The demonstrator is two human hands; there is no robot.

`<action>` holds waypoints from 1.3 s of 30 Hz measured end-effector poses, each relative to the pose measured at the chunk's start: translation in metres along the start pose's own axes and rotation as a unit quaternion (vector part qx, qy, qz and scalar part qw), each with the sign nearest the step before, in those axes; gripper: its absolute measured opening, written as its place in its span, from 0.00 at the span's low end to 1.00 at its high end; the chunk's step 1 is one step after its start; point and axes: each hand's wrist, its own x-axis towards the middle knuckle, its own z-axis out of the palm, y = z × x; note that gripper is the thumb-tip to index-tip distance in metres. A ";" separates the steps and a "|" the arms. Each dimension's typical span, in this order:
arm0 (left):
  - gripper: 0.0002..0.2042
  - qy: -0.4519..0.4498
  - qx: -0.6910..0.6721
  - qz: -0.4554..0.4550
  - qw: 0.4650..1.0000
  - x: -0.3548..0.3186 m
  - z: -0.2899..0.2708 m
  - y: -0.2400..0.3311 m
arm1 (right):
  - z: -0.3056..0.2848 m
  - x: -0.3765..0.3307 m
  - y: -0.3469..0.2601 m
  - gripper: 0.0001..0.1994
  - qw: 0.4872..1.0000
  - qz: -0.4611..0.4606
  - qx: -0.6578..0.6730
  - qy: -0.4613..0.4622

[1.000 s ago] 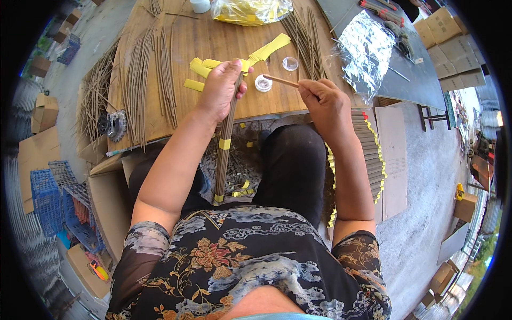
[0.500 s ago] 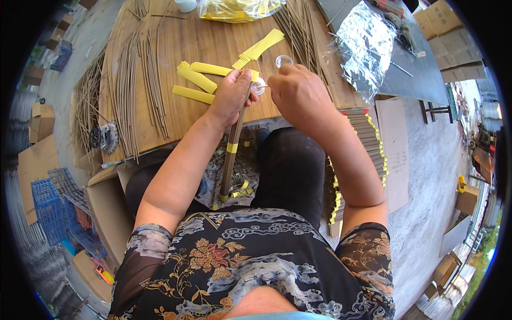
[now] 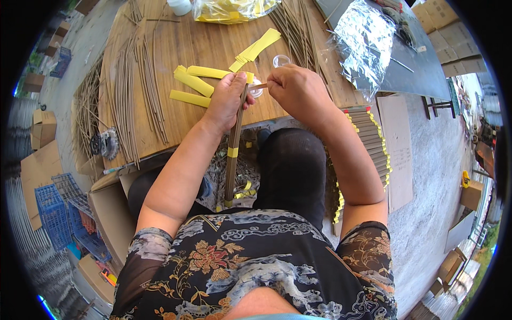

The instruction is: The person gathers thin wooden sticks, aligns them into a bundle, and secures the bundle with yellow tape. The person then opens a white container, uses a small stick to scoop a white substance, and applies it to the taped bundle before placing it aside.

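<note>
My left hand (image 3: 226, 101) grips a bundle of thin brown sticks (image 3: 232, 152) that hangs down toward my lap, bound by yellow paper bands. A yellow strip sits under its thumb at the bundle's top. My right hand (image 3: 298, 90) pinches a small thin stick (image 3: 260, 86) whose tip touches the bundle's top. A small clear round cap (image 3: 257, 92) lies on the wooden table (image 3: 181, 42) between the two hands. Loose yellow paper strips (image 3: 194, 82) lie just left of my left hand.
Loose brown sticks (image 3: 136, 80) spread over the table's left and far side. A clear cup (image 3: 281, 60), a yellow bag (image 3: 229, 9) and crumpled clear plastic (image 3: 360, 42) sit beyond. Banded bundles (image 3: 373, 144) are stacked at my right. Cardboard boxes and blue crates (image 3: 53, 208) stand left.
My right hand has moved left from the table edge to meet my left hand at the bundle's top. The small stick it holds came along.
</note>
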 end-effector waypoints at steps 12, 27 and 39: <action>0.13 0.013 -0.022 -0.004 1.000 0.000 0.001 -0.001 | -0.009 -0.031 0.005 0.08 0.961 0.186 0.197 0.061; 0.13 0.020 -0.028 0.062 0.997 -0.020 -0.006 0.022 | -0.014 -0.069 0.001 0.09 0.854 0.226 0.447 0.140; 0.18 -0.111 -0.135 0.139 0.975 -0.112 0.013 0.096 | -0.031 -0.082 -0.066 0.08 0.692 0.143 0.689 0.157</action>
